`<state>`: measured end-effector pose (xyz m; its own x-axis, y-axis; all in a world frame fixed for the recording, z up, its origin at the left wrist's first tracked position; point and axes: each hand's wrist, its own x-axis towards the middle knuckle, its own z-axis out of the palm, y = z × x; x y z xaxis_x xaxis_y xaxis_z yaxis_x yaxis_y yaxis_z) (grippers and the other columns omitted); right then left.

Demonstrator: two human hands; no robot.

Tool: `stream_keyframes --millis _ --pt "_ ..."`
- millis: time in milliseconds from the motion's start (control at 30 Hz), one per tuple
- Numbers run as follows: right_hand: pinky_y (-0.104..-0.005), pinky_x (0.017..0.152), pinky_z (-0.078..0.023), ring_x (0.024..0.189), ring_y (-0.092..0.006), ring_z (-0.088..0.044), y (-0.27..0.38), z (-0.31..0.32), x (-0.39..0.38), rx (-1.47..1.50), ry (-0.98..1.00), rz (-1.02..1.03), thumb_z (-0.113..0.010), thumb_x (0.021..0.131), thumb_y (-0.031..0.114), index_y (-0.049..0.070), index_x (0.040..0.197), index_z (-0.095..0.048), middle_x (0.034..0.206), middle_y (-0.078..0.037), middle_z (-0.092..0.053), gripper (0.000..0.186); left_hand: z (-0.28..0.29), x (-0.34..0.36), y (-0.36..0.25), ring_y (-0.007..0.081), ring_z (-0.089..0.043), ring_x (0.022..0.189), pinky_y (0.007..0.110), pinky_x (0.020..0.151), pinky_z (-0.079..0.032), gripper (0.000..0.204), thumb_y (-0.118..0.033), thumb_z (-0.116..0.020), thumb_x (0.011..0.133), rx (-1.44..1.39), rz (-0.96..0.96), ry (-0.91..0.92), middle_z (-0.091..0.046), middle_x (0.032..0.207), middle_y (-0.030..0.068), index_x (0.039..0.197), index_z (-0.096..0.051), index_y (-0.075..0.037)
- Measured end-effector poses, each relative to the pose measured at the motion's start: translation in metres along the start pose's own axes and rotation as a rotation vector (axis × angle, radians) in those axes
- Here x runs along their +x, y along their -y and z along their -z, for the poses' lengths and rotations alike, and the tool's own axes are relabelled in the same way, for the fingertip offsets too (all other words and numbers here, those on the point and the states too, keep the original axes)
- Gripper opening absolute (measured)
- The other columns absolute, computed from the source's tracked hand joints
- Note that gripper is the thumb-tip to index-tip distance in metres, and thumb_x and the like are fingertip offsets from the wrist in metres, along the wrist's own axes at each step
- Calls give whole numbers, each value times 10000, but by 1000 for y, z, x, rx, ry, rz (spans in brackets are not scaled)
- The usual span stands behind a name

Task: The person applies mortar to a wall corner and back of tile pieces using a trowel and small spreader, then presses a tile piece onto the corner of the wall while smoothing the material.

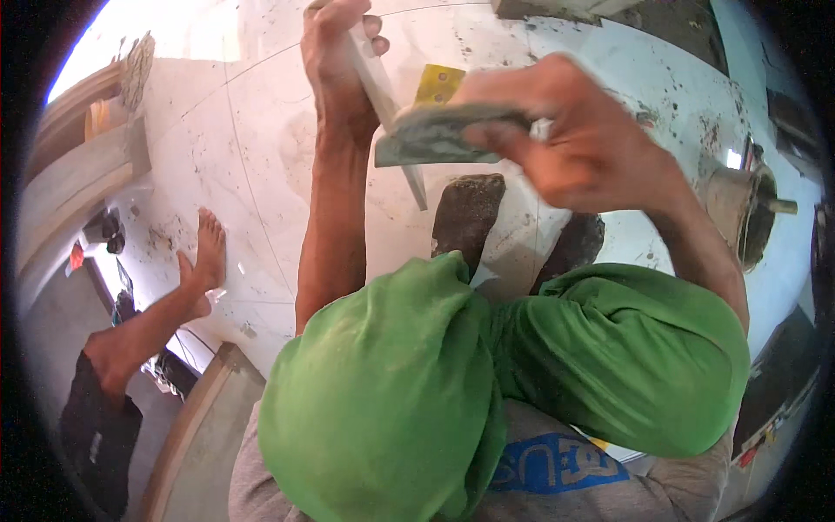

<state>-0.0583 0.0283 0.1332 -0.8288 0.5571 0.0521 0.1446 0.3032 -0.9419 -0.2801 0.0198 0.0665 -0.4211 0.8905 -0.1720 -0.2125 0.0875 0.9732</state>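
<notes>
My left hand (335, 56), at the top, is closed around a long, narrow pale strip (412, 181) that slants down toward my knees. My right hand (570, 139), slightly blurred, grips a flat grey-green slab with a worn, streaked face (439, 137). This slab lies across the strip and hides part of its length; whether the two touch I cannot tell for certain. Behind the slab a yellow piece with round marks (441, 81) shows. My knees, in green cloth (383, 365), are bent up below the hands.
The floor is pale tile (261, 157) with dark specks and stains. Between my legs stand two dark, rough-edged pieces (470, 213). A round container with a handle-like stub (739, 209) is at right. Another person's bare foot (207, 252) rests at left, near wooden frames (91, 187).
</notes>
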Motion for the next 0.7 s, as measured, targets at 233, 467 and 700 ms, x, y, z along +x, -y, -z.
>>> stream_keyframes --millis 233,467,700 --pt "-392 845 -602 879 -256 -765 -24 1 -34 153 55 -204 -685 947 44 16 1165 -762 957 -175 -781 233 22 43 -1 230 -586 874 386 692 -519 631 -512 -545 1035 -694 8 418 -616 1110 148 1384 -534 13" --pt "-323 909 -580 975 -120 -708 -59 -25 -14 498 -158 -203 -727 1029 176 -21 1275 -734 1070 -64 -782 315 25 48 -8 275 -526 951 433 802 -461 769 -584 -528 1017 -977 19 630 -563 1168 210 1413 -471 73" --pt "-361 913 -581 985 -173 -719 -42 -19 -13 668 -289 -301 -726 1000 116 -37 1226 -732 1036 -96 -785 272 30 54 8 250 -493 922 430 795 -438 850 -619 -540 990 -1027 45 573 -559 1174 204 1425 -455 106"
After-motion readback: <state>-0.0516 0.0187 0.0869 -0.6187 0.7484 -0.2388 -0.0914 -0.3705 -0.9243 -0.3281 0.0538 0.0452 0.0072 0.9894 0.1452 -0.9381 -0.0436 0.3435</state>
